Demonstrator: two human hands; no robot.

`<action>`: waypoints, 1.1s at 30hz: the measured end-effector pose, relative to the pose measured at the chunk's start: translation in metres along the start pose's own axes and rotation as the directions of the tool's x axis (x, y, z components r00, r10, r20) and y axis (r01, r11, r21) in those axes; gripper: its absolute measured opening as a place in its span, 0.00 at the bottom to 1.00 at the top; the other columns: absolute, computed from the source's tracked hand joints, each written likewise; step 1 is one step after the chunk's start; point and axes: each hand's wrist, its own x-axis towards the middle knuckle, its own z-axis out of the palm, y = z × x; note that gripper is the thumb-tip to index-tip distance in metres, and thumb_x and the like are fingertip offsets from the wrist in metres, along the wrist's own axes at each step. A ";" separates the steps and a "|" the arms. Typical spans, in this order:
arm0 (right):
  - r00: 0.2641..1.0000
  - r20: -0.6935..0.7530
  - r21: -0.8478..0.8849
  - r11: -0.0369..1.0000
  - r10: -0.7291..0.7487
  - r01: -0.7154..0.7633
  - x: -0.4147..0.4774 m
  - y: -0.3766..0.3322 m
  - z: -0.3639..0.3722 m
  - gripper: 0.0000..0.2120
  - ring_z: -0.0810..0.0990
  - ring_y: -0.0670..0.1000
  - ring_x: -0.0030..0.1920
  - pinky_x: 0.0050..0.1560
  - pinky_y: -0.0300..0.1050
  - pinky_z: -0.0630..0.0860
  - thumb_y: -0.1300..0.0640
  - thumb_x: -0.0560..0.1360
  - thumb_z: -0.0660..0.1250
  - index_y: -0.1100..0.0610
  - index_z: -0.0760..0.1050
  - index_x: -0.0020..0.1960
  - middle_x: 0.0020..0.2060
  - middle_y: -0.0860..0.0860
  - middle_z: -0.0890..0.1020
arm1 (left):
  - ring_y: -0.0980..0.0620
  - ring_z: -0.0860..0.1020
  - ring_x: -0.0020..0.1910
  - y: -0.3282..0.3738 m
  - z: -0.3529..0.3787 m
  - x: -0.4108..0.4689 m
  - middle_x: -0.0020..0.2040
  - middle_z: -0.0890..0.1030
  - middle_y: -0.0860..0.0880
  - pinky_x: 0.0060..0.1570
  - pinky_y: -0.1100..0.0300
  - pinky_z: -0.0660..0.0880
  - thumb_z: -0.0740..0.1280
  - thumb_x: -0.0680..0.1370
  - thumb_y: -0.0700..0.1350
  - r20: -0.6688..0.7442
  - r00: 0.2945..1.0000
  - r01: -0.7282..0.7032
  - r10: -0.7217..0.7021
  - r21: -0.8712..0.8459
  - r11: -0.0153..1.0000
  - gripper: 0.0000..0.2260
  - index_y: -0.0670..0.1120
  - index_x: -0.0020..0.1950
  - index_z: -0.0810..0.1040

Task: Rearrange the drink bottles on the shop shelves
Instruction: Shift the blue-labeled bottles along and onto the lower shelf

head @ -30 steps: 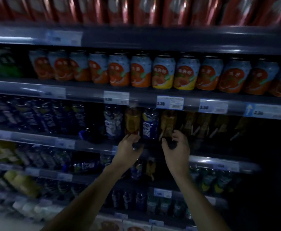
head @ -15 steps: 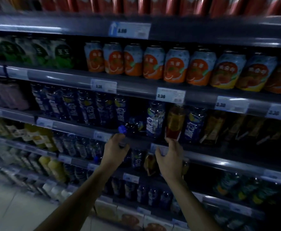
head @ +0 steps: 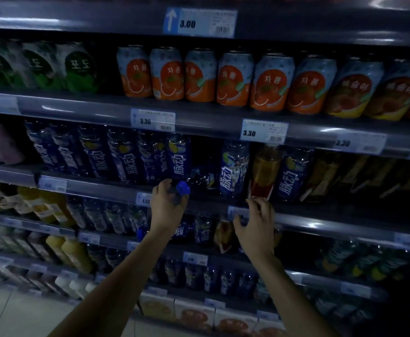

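Note:
A blue-labelled drink bottle (head: 200, 178) lies on its side in a gap on the middle shelf (head: 320, 216), its blue cap pointing out at me. My left hand (head: 167, 205) grips it by the cap end. To the right stand a blue-labelled bottle (head: 234, 169), an amber bottle with a red base (head: 263, 173) and another blue one (head: 292, 176). My right hand (head: 255, 224) hovers just below the amber bottle's base, fingers spread, fingertips near it, holding nothing. A row of upright blue bottles (head: 116, 154) fills the shelf to the left.
Orange and blue cans (head: 226, 79) line the shelf above, green cans (head: 53, 66) to their left. Lower shelves hold more blue bottles (head: 199, 229), yellow juice bottles (head: 75, 254) and cartons (head: 194, 317). Price tags (head: 263, 131) edge each shelf. Dark bottles (head: 359, 176) stand at the right.
The view has shifted so the shelves sit further right and closer. My left hand has closed on the lying bottle's cap end. My right hand has dropped just below the amber bottle.

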 end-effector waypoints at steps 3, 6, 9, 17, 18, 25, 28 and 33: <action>1.000 -0.001 -0.025 0.999 -0.020 0.020 0.000 0.002 0.001 0.22 0.70 0.61 0.65 0.61 0.58 0.73 0.55 0.72 0.71 0.62 0.74 0.63 0.60 0.59 0.73 | 0.52 0.78 0.50 -0.001 0.006 0.003 0.64 0.70 0.47 0.53 0.56 0.77 0.71 0.75 0.44 -0.007 0.998 -0.064 0.064 0.065 0.996 0.23 0.47 0.68 0.68; 0.999 0.013 -0.057 0.998 -0.036 0.037 -0.001 0.004 0.001 0.24 0.69 0.61 0.66 0.62 0.57 0.73 0.54 0.72 0.71 0.62 0.73 0.65 0.62 0.59 0.72 | 0.51 0.77 0.51 -0.002 0.009 0.006 0.63 0.71 0.46 0.52 0.60 0.75 0.72 0.74 0.44 -0.024 0.999 -0.046 0.048 0.063 0.997 0.23 0.46 0.67 0.70; 0.999 0.008 -0.054 0.998 -0.041 0.042 -0.001 0.005 0.001 0.24 0.69 0.60 0.66 0.63 0.57 0.72 0.54 0.72 0.71 0.62 0.73 0.65 0.62 0.58 0.72 | 0.46 0.77 0.55 -0.001 0.012 0.006 0.61 0.73 0.45 0.57 0.49 0.76 0.73 0.73 0.46 -0.026 0.999 -0.026 0.028 0.063 0.998 0.24 0.46 0.66 0.70; 0.997 0.043 -0.030 0.998 -0.062 0.064 -0.003 0.007 0.000 0.25 0.66 0.59 0.68 0.66 0.56 0.70 0.56 0.73 0.70 0.62 0.71 0.67 0.64 0.58 0.71 | 0.48 0.77 0.54 0.007 0.008 -0.002 0.59 0.75 0.46 0.56 0.52 0.76 0.71 0.74 0.40 -0.087 0.996 -0.014 0.008 -0.059 0.998 0.20 0.47 0.64 0.72; 0.997 0.046 -0.025 0.997 -0.068 0.069 -0.003 0.008 -0.001 0.25 0.65 0.60 0.69 0.66 0.57 0.69 0.57 0.72 0.70 0.62 0.71 0.67 0.65 0.58 0.71 | 0.49 0.76 0.53 0.008 0.005 -0.003 0.60 0.74 0.47 0.55 0.53 0.75 0.71 0.74 0.39 -0.101 0.995 -0.032 0.027 -0.055 0.998 0.19 0.47 0.64 0.72; 0.997 0.056 -0.022 0.999 -0.045 0.047 -0.002 0.006 -0.002 0.25 0.65 0.61 0.69 0.66 0.58 0.69 0.57 0.72 0.71 0.62 0.71 0.67 0.64 0.58 0.71 | 0.58 0.75 0.47 0.017 -0.021 -0.004 0.58 0.70 0.54 0.37 0.73 0.71 0.70 0.76 0.42 -0.104 0.978 -0.177 0.178 0.024 0.984 0.18 0.50 0.64 0.72; 0.997 0.056 -0.031 0.998 -0.048 0.049 -0.003 0.006 -0.002 0.26 0.66 0.61 0.69 0.66 0.58 0.69 0.56 0.72 0.71 0.62 0.71 0.67 0.64 0.58 0.71 | 0.60 0.73 0.45 0.023 -0.031 -0.005 0.58 0.68 0.55 0.39 0.78 0.69 0.70 0.76 0.43 -0.121 0.956 -0.266 0.268 0.038 0.963 0.18 0.50 0.64 0.73; 0.997 0.042 -0.023 0.998 -0.061 0.062 -0.003 0.006 -0.002 0.26 0.68 0.61 0.67 0.65 0.58 0.70 0.56 0.70 0.73 0.63 0.72 0.66 0.63 0.59 0.72 | 0.60 0.72 0.49 0.044 -0.041 -0.003 0.60 0.68 0.58 0.44 0.79 0.68 0.68 0.77 0.45 -0.146 0.924 -0.359 0.354 -0.010 0.933 0.19 0.52 0.67 0.71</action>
